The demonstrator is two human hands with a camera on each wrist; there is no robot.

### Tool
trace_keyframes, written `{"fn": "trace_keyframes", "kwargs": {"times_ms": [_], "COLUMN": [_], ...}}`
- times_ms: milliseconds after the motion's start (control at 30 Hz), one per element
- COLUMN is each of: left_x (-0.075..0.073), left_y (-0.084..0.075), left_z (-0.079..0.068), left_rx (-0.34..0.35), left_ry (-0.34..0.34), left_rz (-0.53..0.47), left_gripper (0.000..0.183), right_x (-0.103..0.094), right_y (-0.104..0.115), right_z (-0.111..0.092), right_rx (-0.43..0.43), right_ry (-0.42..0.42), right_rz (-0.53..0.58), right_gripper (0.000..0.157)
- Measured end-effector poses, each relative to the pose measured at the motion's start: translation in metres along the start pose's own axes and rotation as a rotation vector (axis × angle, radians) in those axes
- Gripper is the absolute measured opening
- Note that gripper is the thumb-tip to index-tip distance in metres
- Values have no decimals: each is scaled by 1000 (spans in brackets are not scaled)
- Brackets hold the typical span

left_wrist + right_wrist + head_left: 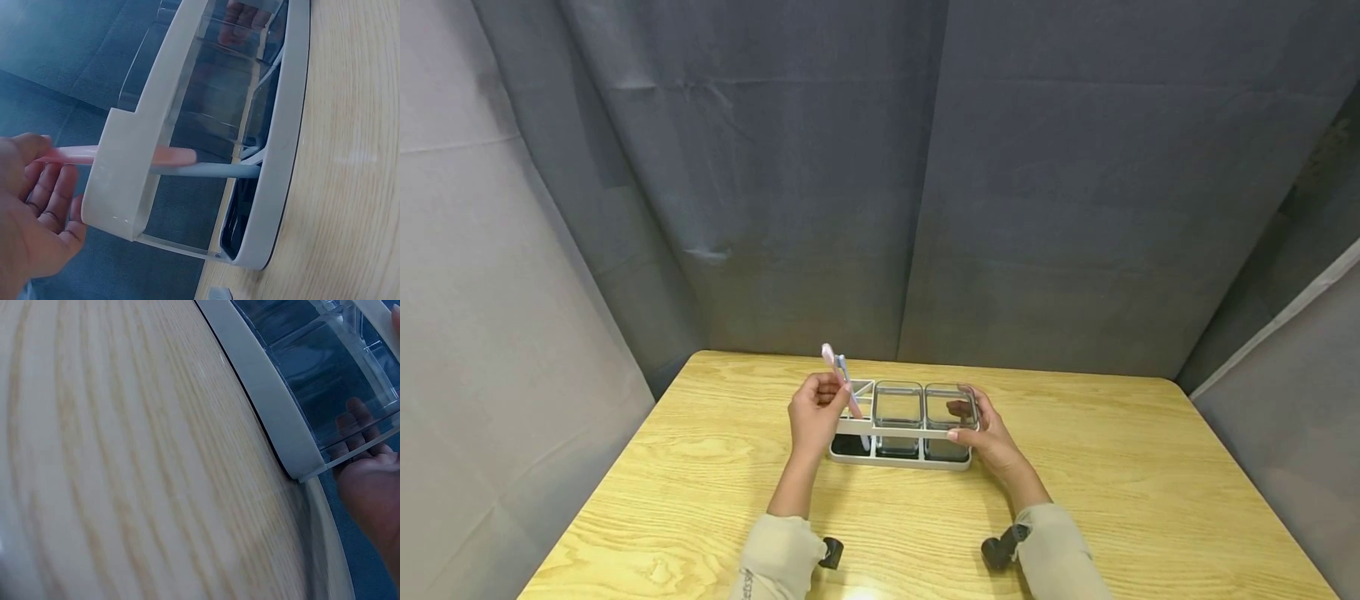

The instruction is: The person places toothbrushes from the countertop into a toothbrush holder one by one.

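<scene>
The person's left hand (pixel 811 418) has a pink toothbrush (pixel 178 156) pinched between thumb and fingers, its lower end through the top of the white toothbrush holder (pixel 898 463), at the left end, hanging above the base. Just beside it a blue toothbrush (pixel 215 170) reaches down to that base. The right hand (pixel 995 435) grips the holder's right end, thumb on the near side, fingers behind. Two clear cups (pixel 898 405) sit side by side in the middle and right compartments. All this stands toward the far side of a wooden table (pixel 662 508), grey curtains (pixel 790 208) hanging beyond.
</scene>
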State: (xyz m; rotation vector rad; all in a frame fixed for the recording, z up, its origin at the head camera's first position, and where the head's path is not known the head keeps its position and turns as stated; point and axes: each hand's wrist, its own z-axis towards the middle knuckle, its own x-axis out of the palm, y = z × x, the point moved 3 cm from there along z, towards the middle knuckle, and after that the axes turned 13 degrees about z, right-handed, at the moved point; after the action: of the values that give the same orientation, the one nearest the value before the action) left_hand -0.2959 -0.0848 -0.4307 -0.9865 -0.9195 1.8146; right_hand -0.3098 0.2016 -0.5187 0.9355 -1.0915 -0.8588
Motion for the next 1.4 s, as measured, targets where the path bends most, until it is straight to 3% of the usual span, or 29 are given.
{"fn": "trace_keyframes", "kwargs": {"times_ms": [567,767,1100,1233,1400], "left_x": [-1,0,0,-7,-25], "left_y": [4,5,10,-2,-23], "left_z": [-5,-7,-9,-13,-20], "left_rx": [4,54,40,48,81], "left_ry": [89,104,87,100,139], "left_rz": [88,111,41,25,23], "left_gripper": [21,23,24,23,25], "right_x": [0,-1,0,1,2], "right_y": [-2,-2,0,0,1], "right_z": [0,1,1,1,1], "right_rx": [-1,-3,-2,-1,-2], "right_ry": [10,12,14,12,9], "right_rz": [15,25,19,18,15], "right_gripper": [83,83,83,83,83]}}
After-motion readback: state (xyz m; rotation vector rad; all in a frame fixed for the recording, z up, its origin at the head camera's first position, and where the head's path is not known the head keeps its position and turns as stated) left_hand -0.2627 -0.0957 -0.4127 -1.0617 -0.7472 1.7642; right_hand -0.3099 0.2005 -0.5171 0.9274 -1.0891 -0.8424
